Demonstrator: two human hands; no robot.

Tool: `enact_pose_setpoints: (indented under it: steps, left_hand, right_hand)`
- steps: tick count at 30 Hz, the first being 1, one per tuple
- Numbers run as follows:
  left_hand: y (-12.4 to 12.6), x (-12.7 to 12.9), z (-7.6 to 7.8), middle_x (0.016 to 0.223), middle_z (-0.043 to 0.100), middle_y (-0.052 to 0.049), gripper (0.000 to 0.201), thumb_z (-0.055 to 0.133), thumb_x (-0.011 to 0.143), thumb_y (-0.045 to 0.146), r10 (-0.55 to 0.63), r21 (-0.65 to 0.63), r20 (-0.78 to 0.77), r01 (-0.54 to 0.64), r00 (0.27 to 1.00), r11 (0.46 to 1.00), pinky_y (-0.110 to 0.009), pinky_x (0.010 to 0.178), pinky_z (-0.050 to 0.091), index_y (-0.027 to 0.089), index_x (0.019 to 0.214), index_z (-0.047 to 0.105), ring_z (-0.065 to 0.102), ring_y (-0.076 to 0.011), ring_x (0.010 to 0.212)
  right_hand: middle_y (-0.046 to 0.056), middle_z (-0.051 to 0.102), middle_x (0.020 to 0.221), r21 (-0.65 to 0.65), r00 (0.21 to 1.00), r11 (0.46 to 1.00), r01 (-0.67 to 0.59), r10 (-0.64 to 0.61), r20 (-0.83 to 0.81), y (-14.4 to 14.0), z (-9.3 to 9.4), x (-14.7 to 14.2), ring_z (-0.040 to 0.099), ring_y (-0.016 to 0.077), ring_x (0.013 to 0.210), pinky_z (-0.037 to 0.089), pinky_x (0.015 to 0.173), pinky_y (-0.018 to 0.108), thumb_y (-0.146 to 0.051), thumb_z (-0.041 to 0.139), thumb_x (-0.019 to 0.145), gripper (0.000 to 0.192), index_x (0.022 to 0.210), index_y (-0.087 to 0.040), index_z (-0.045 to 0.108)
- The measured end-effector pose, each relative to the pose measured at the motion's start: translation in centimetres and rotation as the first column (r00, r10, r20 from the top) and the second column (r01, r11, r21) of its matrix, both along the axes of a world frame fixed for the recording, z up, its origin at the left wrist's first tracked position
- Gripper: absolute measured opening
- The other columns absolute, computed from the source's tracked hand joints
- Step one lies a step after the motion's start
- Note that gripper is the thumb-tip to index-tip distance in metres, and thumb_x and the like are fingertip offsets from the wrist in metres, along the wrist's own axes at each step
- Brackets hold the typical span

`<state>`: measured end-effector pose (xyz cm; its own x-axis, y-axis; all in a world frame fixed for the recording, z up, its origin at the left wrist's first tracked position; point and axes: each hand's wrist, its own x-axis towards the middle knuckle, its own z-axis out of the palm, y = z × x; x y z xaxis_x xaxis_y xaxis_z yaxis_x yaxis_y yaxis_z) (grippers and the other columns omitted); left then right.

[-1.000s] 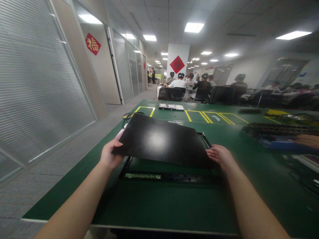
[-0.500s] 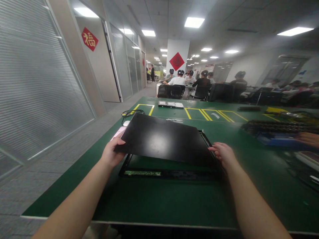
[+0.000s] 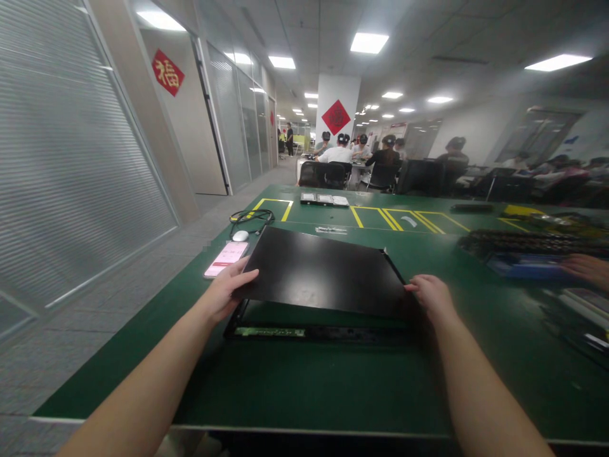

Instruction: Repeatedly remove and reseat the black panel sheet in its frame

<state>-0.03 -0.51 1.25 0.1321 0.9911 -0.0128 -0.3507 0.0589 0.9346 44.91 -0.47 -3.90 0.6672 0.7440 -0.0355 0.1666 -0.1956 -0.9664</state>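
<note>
Both hands hold the black panel (image 3: pixel 323 273) by its near corners, left hand (image 3: pixel 223 293) and right hand (image 3: pixel 431 295), long side lying left-to-right above the frame (image 3: pixel 285 331).

The panel (image 3: pixel 323 273) is glossy black, and the frame (image 3: pixel 314 331) under it is black with a green strip along its near edge. The counter (image 3: pixel 304 387) is dark green, crossed by yellow lines at the far end. At far left, the phone (image 3: pixel 226 258) shows a pink screen beside a white mouse (image 3: pixel 240 235).
</note>
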Motion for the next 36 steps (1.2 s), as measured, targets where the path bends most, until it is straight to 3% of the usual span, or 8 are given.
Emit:
enact_pose_setpoints:
  steps: [6,18,23,36]
  left_hand:
    - [0.1,0.0,-0.1,0.098,0.083,-0.011,0.057,0.091,0.058,0.013,-0.023,-0.027,-0.033,0.022,0.999,0.999,-0.029,0.067,0.064,0.017,0.113,0.077,0.080,-0.0262,0.078]
    - [0.1,-0.2,-0.3,0.101,0.083,-0.011,0.053,0.093,0.058,0.014,-0.029,-0.034,-0.077,0.026,0.997,0.999,-0.027,0.067,0.064,0.018,0.109,0.077,0.081,-0.0279,0.086]
    - [0.3,-0.4,-0.5,0.103,0.083,-0.010,0.061,0.094,0.057,0.016,-0.041,-0.066,-0.114,0.033,0.993,0.997,-0.026,0.069,0.064,0.017,0.115,0.075,0.081,-0.0276,0.090]
    - [0.3,-0.2,-0.8,0.100,0.083,-0.010,0.064,0.088,0.065,0.019,-0.042,-0.030,-0.082,0.040,0.996,0.999,-0.028,0.070,0.063,0.017,0.127,0.072,0.080,-0.0262,0.084]
  right_hand:
    - [0.008,0.072,0.066,-0.086,0.997,0.996,0.027,-0.020,0.081,-0.3,0.4,-0.4,0.055,0.0179,0.055,0.035,0.048,0.028,-0.023,0.063,0.066,0.011,0.076,-0.020,0.064]
    - [0.006,0.075,0.071,-0.162,0.974,0.987,-0.005,0.042,0.223,-0.1,0.1,0.2,0.066,0.0230,0.070,0.042,0.060,0.031,-0.026,0.062,0.071,0.011,0.079,-0.021,0.068]
    - [0.005,0.076,0.075,-0.236,0.945,0.972,-0.012,0.088,0.314,0.0,0.1,0.5,0.068,0.0242,0.079,0.042,0.066,0.032,-0.029,0.059,0.076,0.014,0.082,-0.021,0.069]
    - [0.005,0.076,0.076,-0.289,0.879,0.957,0.009,0.130,0.459,-0.5,1.2,-0.3,0.066,0.0237,0.079,0.040,0.065,0.031,-0.026,0.060,0.076,0.010,0.079,-0.023,0.069]
